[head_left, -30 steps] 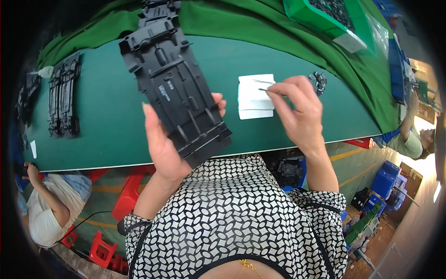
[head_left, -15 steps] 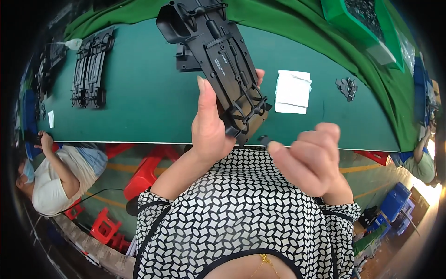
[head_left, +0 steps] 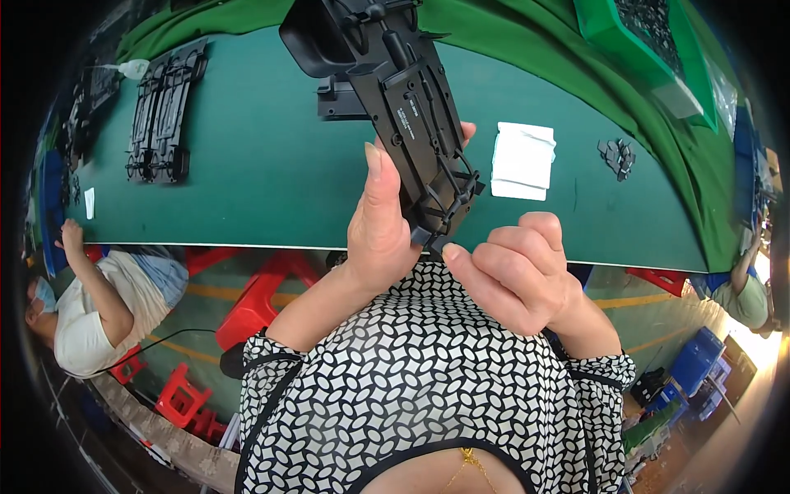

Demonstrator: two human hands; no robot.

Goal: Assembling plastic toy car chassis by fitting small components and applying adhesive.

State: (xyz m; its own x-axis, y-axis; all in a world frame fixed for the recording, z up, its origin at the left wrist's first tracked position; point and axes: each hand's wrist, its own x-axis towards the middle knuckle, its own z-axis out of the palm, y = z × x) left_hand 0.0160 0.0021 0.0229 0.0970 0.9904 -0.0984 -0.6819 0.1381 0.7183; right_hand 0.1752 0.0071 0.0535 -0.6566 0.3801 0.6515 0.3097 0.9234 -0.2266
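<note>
A long black plastic toy car chassis (head_left: 411, 123) is held up above the table, its underside with axles and rods facing me. My left hand (head_left: 378, 218) grips its near end, thumb along the left side and fingertips showing past the right edge. My right hand (head_left: 518, 276) is closed, fingers curled, with its thumb tip at the chassis's near end. A small flat black piece (head_left: 435, 246) sits at that thumb tip, against the end of the chassis. The thumb and fingers hide part of it.
A green table holds more black chassis (head_left: 164, 115) at the left, a black part (head_left: 339, 100) behind mine, a white folded stack (head_left: 523, 162) and a small pile of black pieces (head_left: 616, 158) at the right. A green bin (head_left: 687, 90) stands far right. A person (head_left: 99, 309) sits left.
My right hand has moved left and slightly up, bringing the small black piece from beside the chassis to its near end. The chassis has shifted slightly right in my left hand.
</note>
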